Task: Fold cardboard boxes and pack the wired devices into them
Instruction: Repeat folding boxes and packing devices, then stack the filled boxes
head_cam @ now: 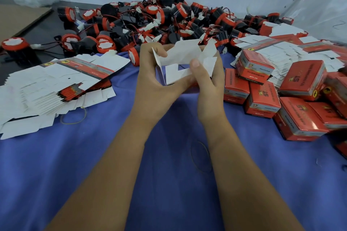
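Held up over the blue cloth (pixel 169 155), between both hands: one half-folded box (pixel 180 62), white inner card facing up, flaps splayed and not yet tucked, a sliver of red printed face showing underneath. Gripped on its left edge by the left hand (pixel 152 78), fingers curled behind, thumb in front. Gripped on the right by the right hand (pixel 206 80), thumb pressed flat on a white flap. Apparently mid-fold; no device inside yet, as far as can be seen.

Done so far, judging by the heap: a good number of closed red boxes (pixel 293 99) tumbled together at the right, glossy, squat and crisp-edged. Left to do: plenty. Stacks of flat blanks (pixel 56 88) fanned out at the left, thin matte white card with notched flaps and red-black printed edges; more blanks (pixel 281 47) behind the finished boxes. Beyond the hands, a large pile of wired devices (pixel 159 22): stubby black plastic cylinders with red rims and white faces, thin red and black leads ending in small white plugs, all tangled.

Further out: a yellow rubber band (pixel 75 118) lying on the cloth, soft and creased; brown cardboard sheet (pixel 18 18) far left; crinkled clear plastic bags (pixel 319 5) against the pale wall.
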The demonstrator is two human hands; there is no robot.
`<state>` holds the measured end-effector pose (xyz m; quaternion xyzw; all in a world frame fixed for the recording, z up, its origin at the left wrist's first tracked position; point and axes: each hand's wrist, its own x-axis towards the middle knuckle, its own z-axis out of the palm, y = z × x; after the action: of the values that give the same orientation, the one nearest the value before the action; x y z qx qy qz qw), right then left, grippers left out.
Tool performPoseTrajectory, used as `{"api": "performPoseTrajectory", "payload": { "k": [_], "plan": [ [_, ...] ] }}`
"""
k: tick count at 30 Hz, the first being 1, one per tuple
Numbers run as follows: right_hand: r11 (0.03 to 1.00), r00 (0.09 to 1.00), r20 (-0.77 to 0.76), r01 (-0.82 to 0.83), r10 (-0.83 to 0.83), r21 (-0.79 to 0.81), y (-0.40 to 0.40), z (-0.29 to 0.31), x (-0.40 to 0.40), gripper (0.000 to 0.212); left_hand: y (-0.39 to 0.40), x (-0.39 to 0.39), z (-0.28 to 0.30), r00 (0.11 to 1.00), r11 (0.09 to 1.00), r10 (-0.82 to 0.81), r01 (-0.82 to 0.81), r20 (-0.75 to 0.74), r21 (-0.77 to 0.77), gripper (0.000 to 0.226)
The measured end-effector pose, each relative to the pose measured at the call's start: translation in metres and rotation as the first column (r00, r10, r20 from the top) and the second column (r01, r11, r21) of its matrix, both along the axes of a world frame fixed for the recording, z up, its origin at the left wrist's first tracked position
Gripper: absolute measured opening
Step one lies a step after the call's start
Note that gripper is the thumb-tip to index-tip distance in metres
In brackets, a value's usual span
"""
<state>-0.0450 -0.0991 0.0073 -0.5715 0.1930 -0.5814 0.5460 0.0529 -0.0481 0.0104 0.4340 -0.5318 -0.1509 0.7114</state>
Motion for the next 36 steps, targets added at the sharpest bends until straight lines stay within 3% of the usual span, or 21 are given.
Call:
{"api": "performPoseTrajectory", "payload": {
  "k": [3,5,8,11,15,18,21,25,29,36],
  "plan": [
    [1.0,1.0,-0.017,-0.001,0.001,-0.018,-0.002,-0.001,0.0,0.031,-0.003,0.002,-0.004,0.982,0.993,0.1,-0.088,0.161,-0.081,0.055],
    [1.0,0.998,-0.062,-0.023,0.024,0.012,-0.004,-0.004,0.002,0.029,-0.005,0.005,-0.009,0.987,0.999,0.051,-0.053,0.149,0.01,0.054],
    [0.994,0.986,-0.157,-0.031,0.047,0.101,-0.005,-0.009,0.004,0.027,-0.006,0.008,-0.014,0.98,0.973,-0.124,0.151,-0.155,0.176,0.042],
    [0.992,0.981,-0.194,0.009,0.016,0.128,-0.007,-0.01,0.002,0.028,-0.012,0.022,-0.017,0.938,0.975,-0.089,0.151,-0.334,0.165,0.024],
    [0.992,0.989,-0.144,-0.012,0.03,0.125,-0.006,-0.006,0.001,0.037,-0.015,0.028,-0.02,0.948,0.975,-0.089,0.145,-0.304,0.168,0.02],
    [0.991,0.99,-0.135,-0.024,0.041,0.132,-0.006,-0.007,0.002,0.043,-0.015,0.021,-0.02,0.919,0.948,-0.233,0.287,-0.318,0.135,0.013],
    [0.983,0.987,-0.158,0.005,0.024,0.184,-0.008,-0.008,0.003,0.054,-0.014,0.013,-0.022,0.896,0.925,-0.333,0.372,-0.293,0.085,0.03],
    [0.97,0.981,-0.192,0.063,-0.018,0.234,-0.009,-0.013,0.009,0.038,-0.015,0.014,-0.022,0.91,0.943,-0.258,0.31,-0.324,0.122,0.035],
    [0.954,0.992,-0.107,-0.032,0.067,0.298,-0.008,-0.012,0.009,0.036,-0.019,0.017,-0.023,0.935,0.955,-0.173,0.236,-0.31,0.178,0.007],
    [0.971,0.979,-0.202,0.03,0.019,0.236,-0.012,-0.009,0.001,0.022,-0.017,0.02,-0.017,0.923,0.949,-0.168,0.247,-0.348,0.198,0.03]
  ]
}}
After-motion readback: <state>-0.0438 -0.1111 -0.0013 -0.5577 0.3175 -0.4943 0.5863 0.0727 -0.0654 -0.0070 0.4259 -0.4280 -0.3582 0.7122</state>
